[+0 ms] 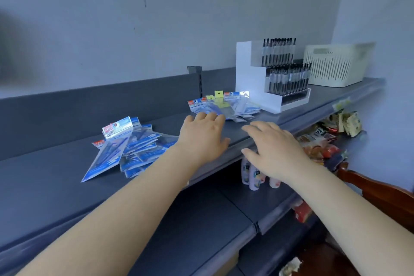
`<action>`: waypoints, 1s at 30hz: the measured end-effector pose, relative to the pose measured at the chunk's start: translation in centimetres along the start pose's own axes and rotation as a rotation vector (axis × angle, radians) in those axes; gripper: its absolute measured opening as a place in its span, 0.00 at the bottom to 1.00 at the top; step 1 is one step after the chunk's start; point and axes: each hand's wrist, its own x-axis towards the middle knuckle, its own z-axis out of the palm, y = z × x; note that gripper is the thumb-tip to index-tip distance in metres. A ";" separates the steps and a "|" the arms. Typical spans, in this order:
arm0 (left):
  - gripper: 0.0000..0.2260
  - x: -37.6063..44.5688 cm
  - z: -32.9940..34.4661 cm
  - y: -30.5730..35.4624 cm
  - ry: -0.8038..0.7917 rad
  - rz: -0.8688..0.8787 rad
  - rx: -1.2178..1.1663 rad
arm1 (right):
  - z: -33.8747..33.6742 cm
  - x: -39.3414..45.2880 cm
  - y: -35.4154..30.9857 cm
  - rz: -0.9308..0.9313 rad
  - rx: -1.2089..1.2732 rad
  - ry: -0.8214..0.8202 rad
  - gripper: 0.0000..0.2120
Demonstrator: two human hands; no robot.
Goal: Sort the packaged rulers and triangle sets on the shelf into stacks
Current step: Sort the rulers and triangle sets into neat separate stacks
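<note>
A: Where are the packets?

B: In 2 loose heaps on the grey shelf (67,186): a fanned pile of triangle sets (132,145) to the left, and a smaller pile of rulers (224,105) farther back beside the white pen display (264,83).

A: And each grip?

B: Both empty. The left hand (201,139) lies flat, fingers straight, fingertips at the ruler pile's edge, probably to gather it. The right hand (275,152) hovers over the shelf lip, fingers spread and relaxed.
</note>
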 end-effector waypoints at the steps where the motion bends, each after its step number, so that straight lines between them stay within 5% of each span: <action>1: 0.23 1.0 0.3 0.1 -0.028 0.005 0.006 | 0.1 0.4 0.8 0.004 -0.003 0.000 0.27; 9: 0.22 8.4 1.8 -1.0 -0.222 0.029 0.071 | 1.5 5.8 6.6 0.057 0.096 -0.039 0.24; 24: 0.22 18.9 6.4 -2.8 -0.289 0.092 0.217 | 6.8 20.6 12.1 0.049 0.347 -0.042 0.18; 30: 0.23 20.2 7.9 -1.5 -0.386 0.073 0.214 | 8.6 24.2 13.2 -0.168 0.106 -0.320 0.24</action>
